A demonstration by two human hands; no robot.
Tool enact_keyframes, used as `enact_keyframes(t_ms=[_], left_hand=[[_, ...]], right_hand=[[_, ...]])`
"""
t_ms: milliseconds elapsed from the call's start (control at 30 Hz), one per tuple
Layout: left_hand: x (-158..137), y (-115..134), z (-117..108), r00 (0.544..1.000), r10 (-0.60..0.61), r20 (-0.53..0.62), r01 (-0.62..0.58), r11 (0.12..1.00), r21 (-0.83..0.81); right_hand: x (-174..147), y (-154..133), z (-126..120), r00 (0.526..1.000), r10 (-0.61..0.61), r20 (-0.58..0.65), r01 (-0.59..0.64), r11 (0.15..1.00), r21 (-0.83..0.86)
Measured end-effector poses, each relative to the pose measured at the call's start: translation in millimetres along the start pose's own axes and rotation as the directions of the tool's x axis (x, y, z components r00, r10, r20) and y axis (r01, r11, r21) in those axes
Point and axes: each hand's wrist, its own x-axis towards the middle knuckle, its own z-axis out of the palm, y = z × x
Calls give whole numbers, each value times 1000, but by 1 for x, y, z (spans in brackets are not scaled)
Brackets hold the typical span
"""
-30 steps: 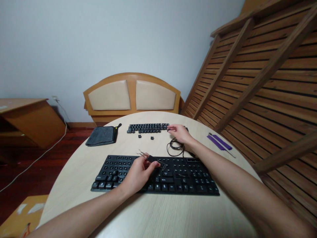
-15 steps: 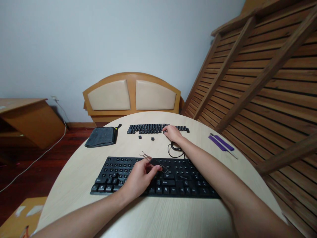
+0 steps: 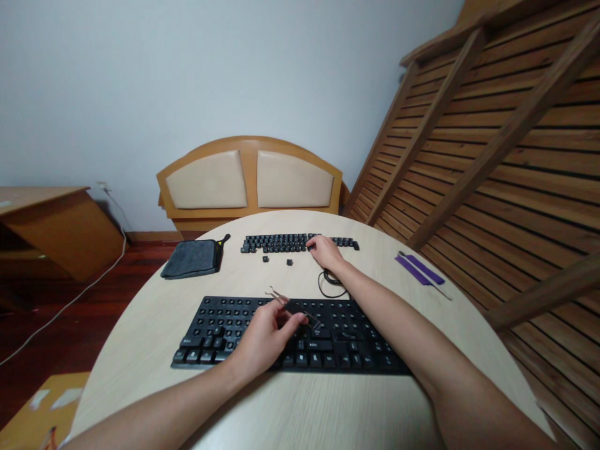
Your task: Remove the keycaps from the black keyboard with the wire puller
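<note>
A black keyboard (image 3: 215, 315) lies across the near part of the table, many keycaps off its upper rows and several still on its lower rows. My left hand (image 3: 269, 331) rests over its middle, fingers closed round a wire keycap puller (image 3: 295, 307) with a dark handle and wire loops at both ends. Farther back, loose black keycaps (image 3: 276, 242) lie in rows. My right hand (image 3: 325, 251) reaches in at the right part of these rows, fingertips pinched on a dark keycap mostly hidden by them. Two single keycaps (image 3: 289, 262) sit in front of the rows.
A coiled black cable (image 3: 330, 282) lies behind the keyboard, partly under my right forearm. A dark grey pouch (image 3: 191, 258) is at the left. Purple strips (image 3: 419, 270) with a thin metal tool lie at the right, near the round table's edge (image 3: 497, 337).
My right hand has shifted very slightly left at the keycap rows, and its forearm has lowered a little. My left hand holds the keycap puller in the same place.
</note>
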Motion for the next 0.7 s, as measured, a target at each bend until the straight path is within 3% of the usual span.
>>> enact_keyframes(t_ms=[700], left_hand=[[1,1,0,1000,-1,9,1,1000,5]], right_hand=[[-3,-6,-1,1000,-25,2,25,999,34]])
